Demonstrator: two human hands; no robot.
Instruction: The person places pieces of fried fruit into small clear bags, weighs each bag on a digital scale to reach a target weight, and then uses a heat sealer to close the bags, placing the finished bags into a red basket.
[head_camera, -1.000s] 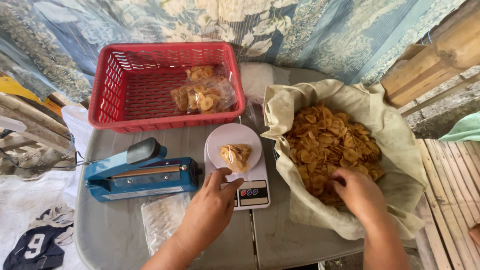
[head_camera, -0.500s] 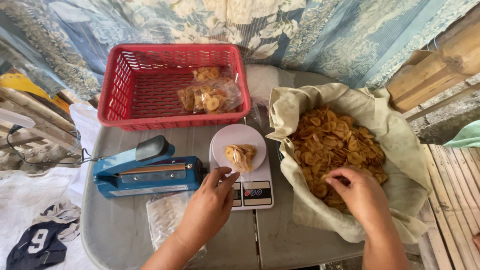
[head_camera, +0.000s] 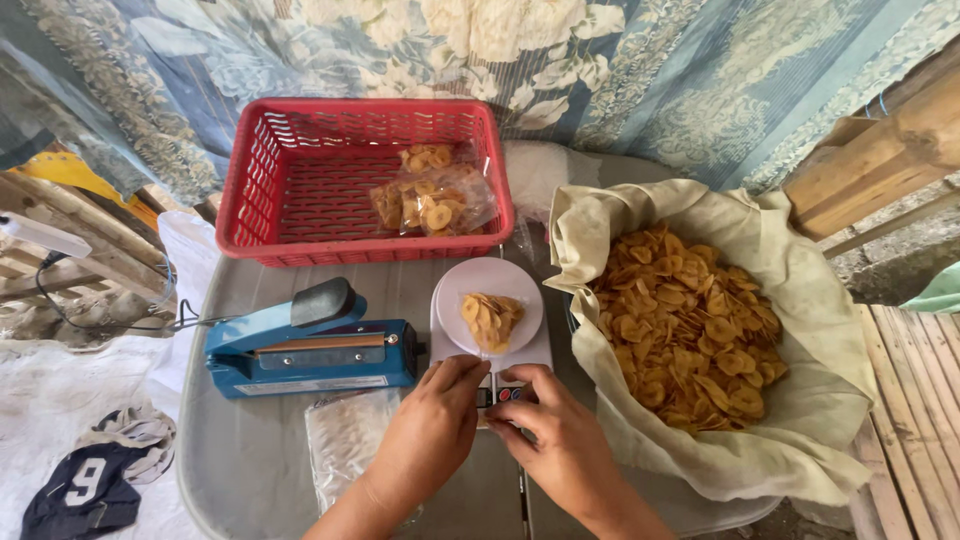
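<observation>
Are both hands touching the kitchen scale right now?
Touching: the head view shows left hand and right hand fingertips resting on the scale's front edge.

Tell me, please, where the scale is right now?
In the head view, the scale sits centre, between the blue sealer and the chips, both hands at its front edge.

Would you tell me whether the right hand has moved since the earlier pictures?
Yes. The right hand has left the chips in the cloth-lined basket and gone left to the front of the kitchen scale, beside the left hand.
</observation>
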